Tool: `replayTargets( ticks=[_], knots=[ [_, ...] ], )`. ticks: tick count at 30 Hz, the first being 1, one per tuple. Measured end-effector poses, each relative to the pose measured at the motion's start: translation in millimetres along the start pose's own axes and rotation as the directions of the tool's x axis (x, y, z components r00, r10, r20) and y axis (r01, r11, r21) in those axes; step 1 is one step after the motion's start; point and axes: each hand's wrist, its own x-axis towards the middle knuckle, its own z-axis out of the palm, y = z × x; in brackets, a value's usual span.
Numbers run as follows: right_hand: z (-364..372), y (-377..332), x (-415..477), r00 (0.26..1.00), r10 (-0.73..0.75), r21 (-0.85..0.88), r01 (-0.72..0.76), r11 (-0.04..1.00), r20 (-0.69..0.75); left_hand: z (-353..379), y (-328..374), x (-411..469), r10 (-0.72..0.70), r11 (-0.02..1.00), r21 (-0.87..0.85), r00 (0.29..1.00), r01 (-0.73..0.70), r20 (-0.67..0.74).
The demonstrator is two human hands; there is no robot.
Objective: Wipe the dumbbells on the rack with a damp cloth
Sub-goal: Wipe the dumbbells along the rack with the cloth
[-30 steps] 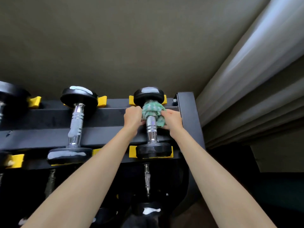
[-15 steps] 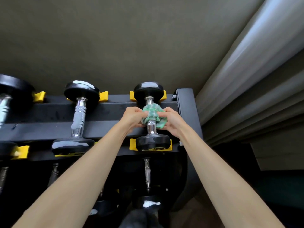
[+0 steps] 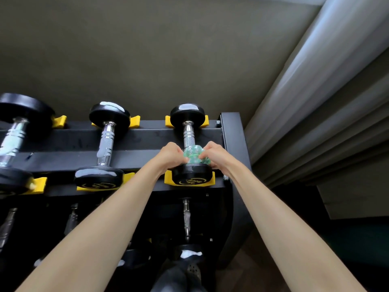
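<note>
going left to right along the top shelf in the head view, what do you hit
big dumbbell at the left edge → middle dumbbell → left hand → green cloth on the handle of the third dumbbell → right hand → rack end post → curtain

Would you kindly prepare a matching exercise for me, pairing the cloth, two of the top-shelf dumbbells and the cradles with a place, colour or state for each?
Things
1. cloth
2. right-end dumbbell
3. middle dumbbell
4. cradles

Descriptions
A. yellow, under the dumbbell heads
B. green, bunched round a chrome handle
C. no hand on it, a dumbbell on either side
D. beside the rack post, with the left hand and right hand at its handle

Pairs: 1-B; 2-D; 3-C; 4-A
</note>
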Motion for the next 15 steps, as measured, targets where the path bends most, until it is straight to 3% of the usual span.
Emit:
replayTargets(
  ticks=[5, 15],
  knots=[
    [-3, -7, -12, 0.996, -0.090, -0.058, 0.089, 0.994, -0.023, -3, 10, -14, 0.091, 0.992, 0.093, 0.995, -0.087, -0.029],
    [1, -26, -34, 0.995, -0.079, -0.002, 0.079, 0.997, 0.056, -15, 11, -29, 0.095, 0.995, 0.004, 0.995, -0.095, 0.014]
  ],
)
